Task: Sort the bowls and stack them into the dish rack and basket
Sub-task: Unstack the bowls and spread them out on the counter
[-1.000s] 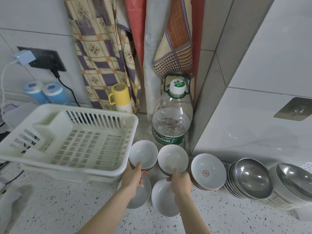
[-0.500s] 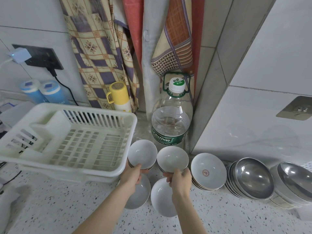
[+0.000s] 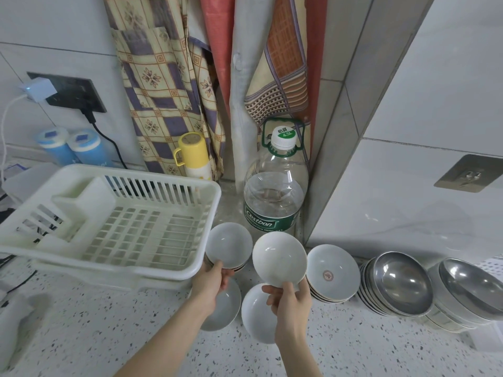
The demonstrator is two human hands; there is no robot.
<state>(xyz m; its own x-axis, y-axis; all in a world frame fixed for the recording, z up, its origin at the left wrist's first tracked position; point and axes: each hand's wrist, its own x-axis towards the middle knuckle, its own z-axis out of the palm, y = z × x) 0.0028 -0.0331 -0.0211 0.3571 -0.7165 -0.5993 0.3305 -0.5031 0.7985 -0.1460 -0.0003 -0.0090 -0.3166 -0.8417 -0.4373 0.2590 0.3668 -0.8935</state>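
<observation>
My right hand (image 3: pixel 290 300) pinches the near rim of a white bowl (image 3: pixel 279 258) and holds it tilted above the counter. My left hand (image 3: pixel 211 281) grips the near rim of a small stack of white bowls (image 3: pixel 228 244) beside the white dish rack (image 3: pixel 109 227). Two more white bowls lie under my hands: one on the left (image 3: pixel 224 308), one on the right (image 3: pixel 255 314). A stack of white bowls with a red mark (image 3: pixel 333 272) leans to the right. Further right lean two stacks of steel bowls: one (image 3: pixel 400 282) and another (image 3: pixel 468 292).
A large water bottle (image 3: pixel 273 197) stands behind the bowls in the wall corner. A yellow mug-topped flask (image 3: pixel 193 157) and two blue-capped containers (image 3: pixel 73 146) stand behind the rack. Hanging cloths (image 3: pixel 168 77) cover the wall. A charger and cable (image 3: pixel 35 89) are at the left.
My right hand has lifted a white bowl up off its stack and tilted it toward me. My left hand keeps its grip on the left stack.
</observation>
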